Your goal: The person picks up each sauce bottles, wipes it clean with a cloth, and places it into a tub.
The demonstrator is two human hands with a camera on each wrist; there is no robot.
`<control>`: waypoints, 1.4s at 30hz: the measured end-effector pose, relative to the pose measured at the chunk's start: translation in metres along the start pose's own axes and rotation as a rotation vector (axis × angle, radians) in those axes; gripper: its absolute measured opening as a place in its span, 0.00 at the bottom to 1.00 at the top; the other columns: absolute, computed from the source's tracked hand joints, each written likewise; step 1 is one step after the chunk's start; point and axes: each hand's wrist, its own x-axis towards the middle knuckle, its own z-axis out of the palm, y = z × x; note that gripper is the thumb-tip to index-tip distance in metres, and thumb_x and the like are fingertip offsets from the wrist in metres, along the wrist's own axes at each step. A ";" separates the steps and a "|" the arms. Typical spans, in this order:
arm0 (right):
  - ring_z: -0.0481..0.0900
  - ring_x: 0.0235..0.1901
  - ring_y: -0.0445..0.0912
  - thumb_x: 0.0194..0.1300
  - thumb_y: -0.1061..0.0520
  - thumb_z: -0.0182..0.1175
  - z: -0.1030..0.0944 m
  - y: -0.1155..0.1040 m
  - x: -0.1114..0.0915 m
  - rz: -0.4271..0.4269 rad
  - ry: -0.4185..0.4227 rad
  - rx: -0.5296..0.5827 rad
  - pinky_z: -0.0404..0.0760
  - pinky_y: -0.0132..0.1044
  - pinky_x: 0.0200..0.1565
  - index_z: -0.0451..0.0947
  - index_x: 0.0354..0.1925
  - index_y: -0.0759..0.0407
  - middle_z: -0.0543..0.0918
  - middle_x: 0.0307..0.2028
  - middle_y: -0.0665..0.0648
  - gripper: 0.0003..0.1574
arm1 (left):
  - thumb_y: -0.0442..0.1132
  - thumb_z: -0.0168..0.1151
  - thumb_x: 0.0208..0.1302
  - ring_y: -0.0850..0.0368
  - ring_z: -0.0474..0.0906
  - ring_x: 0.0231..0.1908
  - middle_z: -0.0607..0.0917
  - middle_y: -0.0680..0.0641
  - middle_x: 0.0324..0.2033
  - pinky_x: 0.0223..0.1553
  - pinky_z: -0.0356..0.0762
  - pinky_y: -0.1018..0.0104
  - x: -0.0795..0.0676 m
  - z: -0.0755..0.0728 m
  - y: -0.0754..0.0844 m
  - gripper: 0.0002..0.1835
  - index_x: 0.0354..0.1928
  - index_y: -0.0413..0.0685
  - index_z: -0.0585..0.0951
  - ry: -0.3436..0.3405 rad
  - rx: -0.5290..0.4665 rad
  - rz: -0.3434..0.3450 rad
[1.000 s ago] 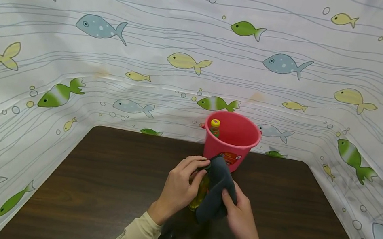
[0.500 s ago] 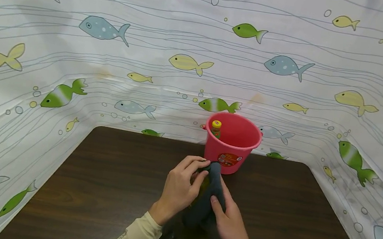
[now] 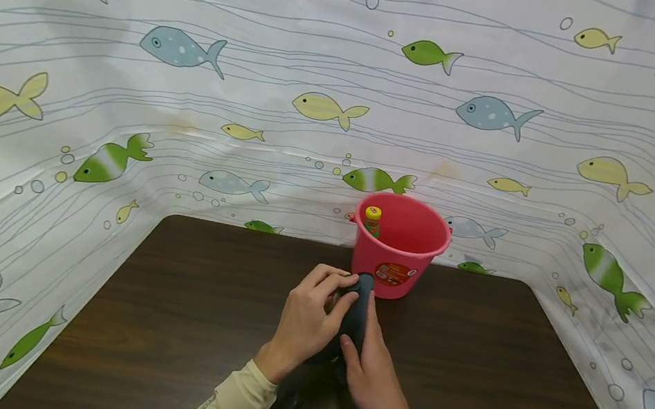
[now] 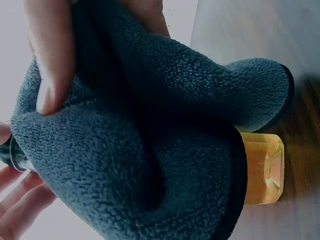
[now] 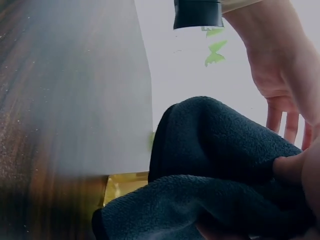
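My left hand (image 3: pixel 306 320) pinches the dark cap (image 4: pixel 10 154) of a bottle of yellow liquid with its fingertips. With my right hand (image 3: pixel 374 382) I hold a dark blue-grey cloth (image 3: pixel 358 317) wrapped against the bottle's side, thumb toward me. Fluffy folds of that cloth hide most of the bottle in both wrist views. Only the squarish clear base of the bottle (image 4: pixel 265 169) sticks out past the dark-edged hem in the left wrist view, and a corner of it shows in the right wrist view.
Just beyond my hands a pink bucket (image 3: pixel 415 248) with a red label stands on the dark wooden table (image 3: pixel 196 291). Inside it, at the left, is a bottle with a yellow cap (image 3: pixel 372 216). A fish-patterned sheet (image 3: pixel 261 48) surrounds the table's back and sides.
My right hand has moved left with the cloth and brought it round the bottle, which now shows far less. The left hand has kept its place at the cap.
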 end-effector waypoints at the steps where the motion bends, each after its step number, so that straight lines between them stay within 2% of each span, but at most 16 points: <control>1: 0.55 0.83 0.65 0.82 0.57 0.54 0.001 0.000 0.000 0.005 0.000 -0.010 0.61 0.68 0.76 0.30 0.87 0.50 0.47 0.86 0.65 0.54 | 0.37 0.74 0.68 0.54 0.87 0.43 0.86 0.45 0.48 0.38 0.91 0.62 0.000 0.000 0.000 0.15 0.54 0.44 0.89 0.000 -0.005 -0.002; 9: 0.62 0.80 0.66 0.80 0.65 0.54 0.008 0.008 0.005 -0.022 0.014 -0.067 0.67 0.66 0.74 0.26 0.87 0.46 0.49 0.85 0.68 0.58 | 0.35 0.72 0.68 0.52 0.85 0.47 0.86 0.43 0.50 0.40 0.92 0.55 0.000 0.000 0.001 0.14 0.55 0.42 0.89 -0.024 -0.036 -0.033; 13: 0.65 0.78 0.65 0.80 0.67 0.52 0.009 0.012 0.004 -0.011 0.009 -0.105 0.69 0.65 0.73 0.28 0.87 0.48 0.53 0.84 0.68 0.56 | 0.35 0.72 0.68 0.53 0.85 0.46 0.86 0.44 0.50 0.39 0.91 0.59 -0.001 0.000 0.000 0.15 0.55 0.43 0.89 -0.025 -0.024 -0.031; 18: 0.66 0.77 0.66 0.81 0.66 0.51 0.009 0.017 0.001 0.029 -0.026 -0.147 0.71 0.66 0.72 0.36 0.87 0.57 0.58 0.82 0.71 0.49 | 0.35 0.72 0.69 0.54 0.83 0.41 0.86 0.44 0.50 0.37 0.88 0.67 -0.001 0.000 0.001 0.15 0.55 0.43 0.89 -0.020 0.002 -0.019; 24: 0.69 0.75 0.67 0.81 0.65 0.50 0.011 0.026 0.000 0.058 -0.062 -0.159 0.72 0.67 0.71 0.51 0.82 0.64 0.67 0.77 0.71 0.38 | 0.35 0.72 0.69 0.52 0.81 0.39 0.86 0.44 0.50 0.35 0.84 0.70 -0.001 0.000 0.001 0.14 0.55 0.43 0.89 -0.020 0.016 -0.013; 27: 0.72 0.72 0.69 0.81 0.64 0.51 0.012 0.038 0.001 0.040 -0.071 -0.136 0.73 0.69 0.68 0.58 0.79 0.63 0.70 0.75 0.72 0.33 | 0.35 0.72 0.69 0.52 0.82 0.40 0.86 0.44 0.51 0.36 0.85 0.69 -0.001 0.001 0.001 0.14 0.55 0.43 0.88 -0.023 0.018 -0.015; 29: 0.75 0.69 0.67 0.83 0.60 0.49 0.016 0.062 0.003 -0.026 -0.063 -0.170 0.80 0.63 0.64 0.60 0.78 0.60 0.72 0.73 0.70 0.30 | 0.35 0.72 0.69 0.51 0.82 0.40 0.86 0.44 0.51 0.36 0.85 0.69 -0.001 0.001 0.001 0.14 0.55 0.43 0.88 -0.026 0.021 -0.020; 33: 0.78 0.67 0.68 0.85 0.55 0.48 0.024 0.097 0.008 -0.065 -0.067 -0.213 0.83 0.62 0.59 0.61 0.77 0.55 0.74 0.71 0.69 0.28 | 0.35 0.72 0.68 0.51 0.82 0.40 0.87 0.44 0.51 0.37 0.86 0.68 -0.001 0.001 0.002 0.15 0.55 0.43 0.88 -0.027 0.027 -0.024; 34: 0.78 0.66 0.68 0.84 0.55 0.48 0.025 0.104 0.010 -0.063 -0.075 -0.223 0.83 0.61 0.59 0.60 0.78 0.55 0.74 0.71 0.69 0.29 | 0.36 0.72 0.68 0.52 0.82 0.40 0.87 0.45 0.51 0.36 0.86 0.69 -0.001 0.001 0.002 0.15 0.55 0.43 0.88 -0.027 0.029 -0.024; 36: 0.76 0.68 0.69 0.82 0.59 0.50 0.026 0.108 0.011 0.004 -0.101 -0.210 0.79 0.66 0.63 0.59 0.79 0.57 0.73 0.73 0.69 0.32 | 0.36 0.72 0.68 0.53 0.81 0.39 0.87 0.45 0.51 0.36 0.85 0.69 -0.001 0.001 0.003 0.15 0.55 0.44 0.88 -0.026 0.030 -0.024; 38: 0.75 0.70 0.67 0.80 0.61 0.51 0.028 0.116 0.012 0.027 -0.119 -0.238 0.79 0.64 0.64 0.56 0.81 0.59 0.72 0.74 0.68 0.36 | 0.36 0.72 0.69 0.54 0.80 0.39 0.87 0.45 0.51 0.36 0.85 0.69 -0.001 0.001 0.003 0.14 0.55 0.44 0.88 -0.023 0.033 -0.023; 42: 0.72 0.72 0.69 0.77 0.65 0.51 0.024 0.113 0.010 0.058 -0.154 -0.219 0.76 0.66 0.67 0.52 0.83 0.63 0.68 0.76 0.72 0.42 | 0.37 0.71 0.70 0.57 0.78 0.37 0.86 0.45 0.51 0.34 0.81 0.70 -0.001 0.001 0.003 0.14 0.55 0.44 0.88 -0.022 0.045 -0.018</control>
